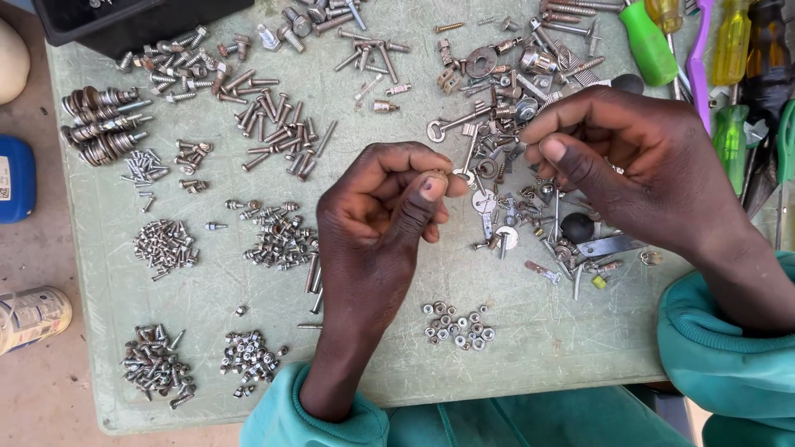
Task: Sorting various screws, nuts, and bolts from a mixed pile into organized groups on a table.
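Note:
My left hand (377,211) hovers over the middle of a pale green table (530,348), thumb and forefinger pinched on a small metal ring-shaped piece (464,175). My right hand (629,161) is to its right above a mixed heap of metal hardware (513,108), fingers curled and close together; whether they hold anything is hidden. A small cluster of nuts (458,325) lies below the hands near the front edge.
Sorted piles of screws (166,244), bolts (277,124), springs (99,124) and nuts (248,356) cover the table's left half. Screwdrivers with green, yellow and purple handles (729,50) lie at the right. A black tray (124,21) sits top left; a blue container (15,178) and a can (33,314) stand off the table's left.

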